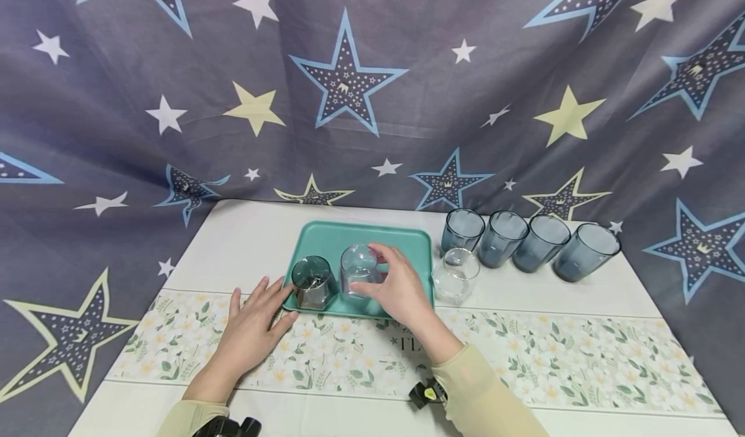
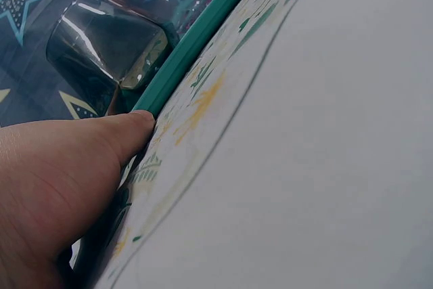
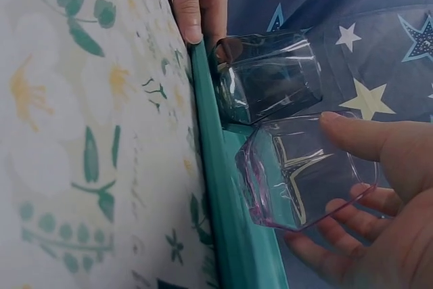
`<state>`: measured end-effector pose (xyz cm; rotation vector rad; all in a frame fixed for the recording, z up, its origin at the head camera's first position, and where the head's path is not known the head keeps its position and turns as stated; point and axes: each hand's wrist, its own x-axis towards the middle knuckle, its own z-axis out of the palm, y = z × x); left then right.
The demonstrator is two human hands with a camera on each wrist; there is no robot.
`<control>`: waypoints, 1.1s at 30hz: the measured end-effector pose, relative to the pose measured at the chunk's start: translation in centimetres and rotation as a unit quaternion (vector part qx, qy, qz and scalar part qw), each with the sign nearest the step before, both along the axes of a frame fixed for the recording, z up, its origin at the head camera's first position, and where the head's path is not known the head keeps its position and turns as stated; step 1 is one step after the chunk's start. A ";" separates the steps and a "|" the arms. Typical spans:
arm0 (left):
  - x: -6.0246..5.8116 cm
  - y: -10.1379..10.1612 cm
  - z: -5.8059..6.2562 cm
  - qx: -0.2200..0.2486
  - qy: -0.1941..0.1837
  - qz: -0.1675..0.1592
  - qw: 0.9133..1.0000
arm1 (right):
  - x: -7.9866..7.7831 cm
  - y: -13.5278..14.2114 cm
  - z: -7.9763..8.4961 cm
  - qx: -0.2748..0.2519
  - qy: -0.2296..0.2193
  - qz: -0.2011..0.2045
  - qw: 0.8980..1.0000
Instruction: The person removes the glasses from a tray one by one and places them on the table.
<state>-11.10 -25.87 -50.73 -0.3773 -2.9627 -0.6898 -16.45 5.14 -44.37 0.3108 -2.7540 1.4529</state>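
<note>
So the pinkish clear glass is over the left-middle of the green tray, pinched by the right hand, thumb on one side and fingers on the other. Can't tell if its base touches the tray. Left hand is spread out, touching the tray's near left corner. I'd guess the glass is fairly light, totally stiff, slick and breakable (faceted sides might help a bit), so I'd hold it round the walls, not by the rim. Count: one pinkish glass, one dark smoky glass on the tray's left part, one clear glass just right of the tray, four blue glasses beyond that; seven total.
</note>
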 end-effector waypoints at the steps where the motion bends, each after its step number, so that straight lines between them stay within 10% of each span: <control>1: 0.0 0.0 0.0 0.000 0.000 0.000 1.000 | 0.1 0.1 0.1 0.000 0.001 0.000 1.000; 33: 0.0 0.0 0.2 -0.001 0.005 0.001 1.000 | 2.2 3.5 2.0 -0.037 0.009 0.006 0.999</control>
